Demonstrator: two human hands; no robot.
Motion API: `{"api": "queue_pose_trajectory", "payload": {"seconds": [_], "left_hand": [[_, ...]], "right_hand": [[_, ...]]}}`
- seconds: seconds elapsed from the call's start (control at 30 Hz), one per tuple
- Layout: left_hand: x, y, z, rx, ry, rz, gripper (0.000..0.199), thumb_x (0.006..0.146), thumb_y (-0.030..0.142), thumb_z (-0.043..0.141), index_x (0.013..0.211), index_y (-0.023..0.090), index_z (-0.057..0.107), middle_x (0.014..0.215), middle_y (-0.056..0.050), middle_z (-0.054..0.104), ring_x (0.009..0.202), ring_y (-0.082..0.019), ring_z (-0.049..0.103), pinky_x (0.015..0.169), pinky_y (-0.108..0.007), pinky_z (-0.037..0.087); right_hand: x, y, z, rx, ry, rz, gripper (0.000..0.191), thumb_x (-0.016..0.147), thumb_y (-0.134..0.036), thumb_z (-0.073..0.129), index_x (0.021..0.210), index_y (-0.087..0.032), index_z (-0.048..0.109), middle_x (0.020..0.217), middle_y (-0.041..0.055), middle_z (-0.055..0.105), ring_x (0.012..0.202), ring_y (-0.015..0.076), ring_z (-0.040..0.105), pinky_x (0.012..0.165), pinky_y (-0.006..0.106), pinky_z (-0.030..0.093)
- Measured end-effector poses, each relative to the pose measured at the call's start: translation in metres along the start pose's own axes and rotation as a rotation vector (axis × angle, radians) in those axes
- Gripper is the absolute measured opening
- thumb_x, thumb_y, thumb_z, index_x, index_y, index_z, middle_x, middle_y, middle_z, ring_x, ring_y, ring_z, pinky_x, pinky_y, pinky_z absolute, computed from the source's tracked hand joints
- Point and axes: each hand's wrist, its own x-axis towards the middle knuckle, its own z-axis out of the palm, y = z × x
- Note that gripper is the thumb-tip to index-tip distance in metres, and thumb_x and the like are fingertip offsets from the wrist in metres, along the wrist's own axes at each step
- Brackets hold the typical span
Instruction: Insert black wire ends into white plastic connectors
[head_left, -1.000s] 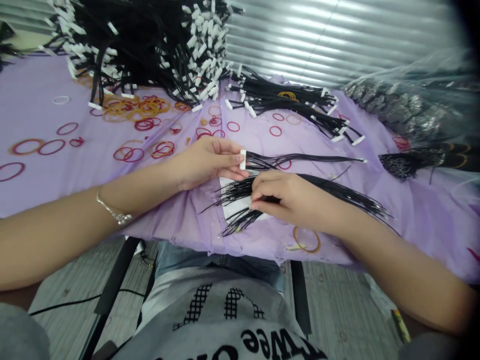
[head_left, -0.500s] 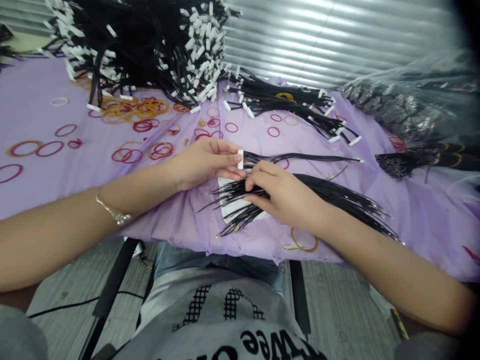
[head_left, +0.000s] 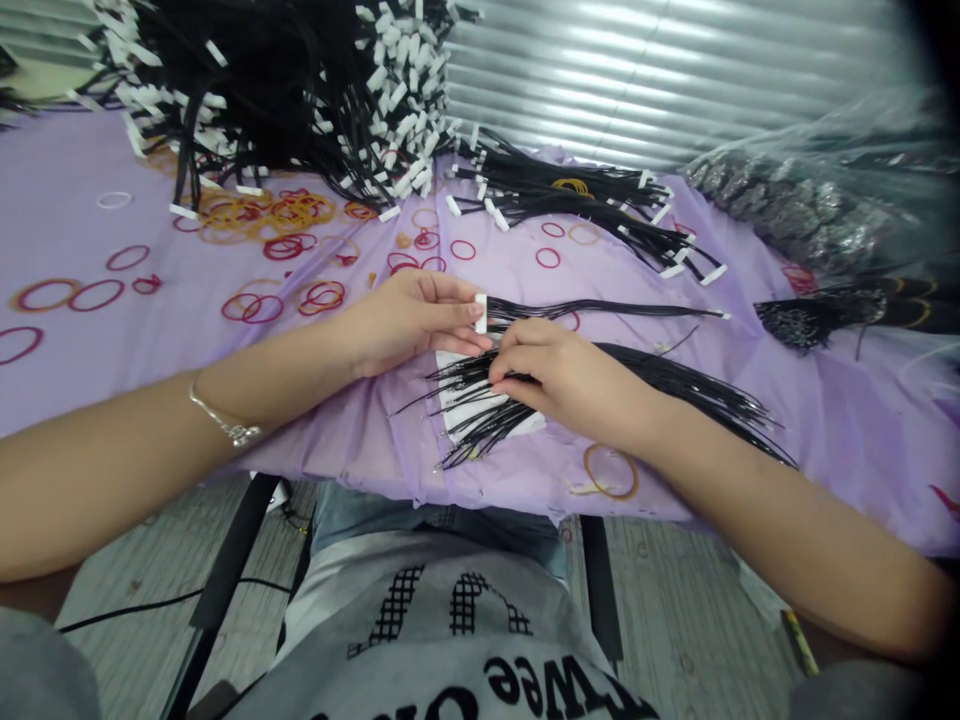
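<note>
Between thumb and fingers, my left hand (head_left: pixel 420 325) grips a small white connector (head_left: pixel 481 313) by its edge. From it a group of black wires (head_left: pixel 600 306) runs to the right, joining another white connector (head_left: pixel 721 315) at the far end. My right hand (head_left: pixel 559 370) lies over a bundle of loose black wires (head_left: pixel 675 385), its thumb and forefinger pinched together among the wires near their left ends. The pinched wire itself is mostly hidden by the fingers. White paper (head_left: pixel 454 425) shows beneath the bundle.
A large heap of finished black cables (head_left: pixel 285 90) stands at the back left, with smaller cable bundles (head_left: pixel 570 200) beside it. Red and yellow rubber bands (head_left: pixel 289 212) are scattered on the purple cloth (head_left: pixel 337 430). Clear plastic bags of parts (head_left: pixel 787 205) lie at the right.
The thumb and forefinger of my right hand have come together over the loose wires. My left hand keeps the white connector in nearly the same place; the view has shifted slightly.
</note>
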Motion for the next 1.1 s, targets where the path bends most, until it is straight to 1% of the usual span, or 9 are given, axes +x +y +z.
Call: {"api": "queue_pose_trajectory", "payload": {"seconds": [0.13, 0.23, 0.4, 0.5, 0.6, 0.67, 0.83, 0.97, 1.1], "left_hand": [[0.001, 0.0, 0.0, -0.011, 0.02, 0.01, 0.01, 0.08, 0.0, 0.057, 0.077, 0.008, 0.062, 0.061, -0.004, 0.068, 0.06, -0.015, 0.07, 0.061, -0.023, 0.058], [0.002, 0.001, 0.001, 0.003, 0.031, -0.005, 0.012, 0.081, -0.001, 0.055, 0.077, 0.007, 0.062, 0.061, -0.005, 0.068, 0.06, -0.015, 0.07, 0.06, -0.022, 0.057], [0.001, 0.001, 0.001, 0.01, 0.039, -0.012, 0.01, 0.081, 0.0, 0.057, 0.078, 0.008, 0.062, 0.061, -0.004, 0.068, 0.06, -0.014, 0.069, 0.06, -0.021, 0.057], [0.001, 0.001, 0.0, 0.0, 0.025, -0.006, 0.01, 0.081, 0.001, 0.058, 0.079, 0.009, 0.063, 0.063, -0.004, 0.068, 0.061, -0.014, 0.069, 0.061, -0.021, 0.057], [0.001, 0.003, 0.0, 0.0, 0.023, -0.01, 0.009, 0.08, 0.001, 0.059, 0.079, 0.009, 0.063, 0.062, -0.004, 0.068, 0.059, -0.013, 0.069, 0.059, -0.02, 0.057], [0.0, 0.004, 0.0, 0.002, 0.028, -0.017, 0.007, 0.079, 0.002, 0.061, 0.078, 0.009, 0.063, 0.061, -0.004, 0.068, 0.058, -0.013, 0.069, 0.058, -0.02, 0.057], [-0.002, 0.004, -0.003, 0.03, -0.01, -0.02, 0.004, 0.078, 0.008, 0.065, 0.082, 0.009, 0.064, 0.067, -0.007, 0.07, 0.061, -0.013, 0.069, 0.06, -0.018, 0.056], [-0.002, 0.003, -0.005, 0.025, -0.073, 0.01, 0.012, 0.075, 0.015, 0.07, 0.084, 0.01, 0.064, 0.068, -0.005, 0.07, 0.062, -0.013, 0.068, 0.06, -0.019, 0.056], [-0.003, 0.005, -0.003, 0.019, -0.086, 0.008, 0.016, 0.074, 0.018, 0.072, 0.085, 0.011, 0.064, 0.067, -0.003, 0.068, 0.06, -0.013, 0.066, 0.058, -0.02, 0.055]], "right_hand": [[0.0, -0.002, -0.003, -0.013, -0.059, 0.046, 0.012, 0.083, -0.018, 0.057, 0.092, -0.012, 0.064, 0.093, 0.0093, 0.055, 0.091, 0.02, 0.052, 0.082, 0.033, 0.042], [0.0, -0.003, -0.002, -0.03, -0.084, 0.05, 0.01, 0.084, -0.016, 0.054, 0.087, -0.012, 0.062, 0.091, 0.0092, 0.054, 0.089, 0.0194, 0.05, 0.082, 0.032, 0.041], [-0.001, -0.006, 0.0, -0.024, -0.018, 0.061, 0.01, 0.087, -0.014, 0.046, 0.084, -0.013, 0.056, 0.089, 0.009, 0.054, 0.084, 0.0183, 0.049, 0.079, 0.032, 0.04], [-0.002, -0.006, -0.004, 0.114, 0.043, 0.128, 0.007, 0.087, -0.015, 0.047, 0.085, -0.014, 0.054, 0.083, 0.0051, 0.058, 0.076, 0.0146, 0.052, 0.071, 0.027, 0.041], [-0.002, -0.007, -0.008, 0.311, 0.104, 0.182, 0.008, 0.085, -0.017, 0.051, 0.089, -0.015, 0.057, 0.077, 0.0011, 0.061, 0.067, 0.0109, 0.053, 0.063, 0.023, 0.04], [-0.002, -0.008, -0.009, 0.408, 0.13, 0.174, 0.01, 0.084, -0.017, 0.052, 0.089, -0.015, 0.06, 0.077, 0.0009, 0.063, 0.067, 0.0101, 0.055, 0.063, 0.022, 0.041], [-0.001, -0.01, -0.01, 0.536, 0.138, 0.121, 0.009, 0.082, -0.018, 0.055, 0.079, -0.014, 0.062, 0.077, 0.0021, 0.062, 0.072, 0.0103, 0.055, 0.069, 0.024, 0.043], [-0.003, -0.01, -0.014, 0.686, 0.163, 0.185, 0.014, 0.083, -0.025, 0.057, 0.082, -0.013, 0.065, 0.075, 0.0021, 0.064, 0.067, 0.0096, 0.054, 0.063, 0.023, 0.043], [-0.004, -0.011, -0.018, 0.814, 0.156, 0.243, 0.017, 0.082, -0.028, 0.059, 0.086, -0.014, 0.068, 0.081, 0.0038, 0.068, 0.072, 0.0115, 0.058, 0.066, 0.025, 0.046]]}}
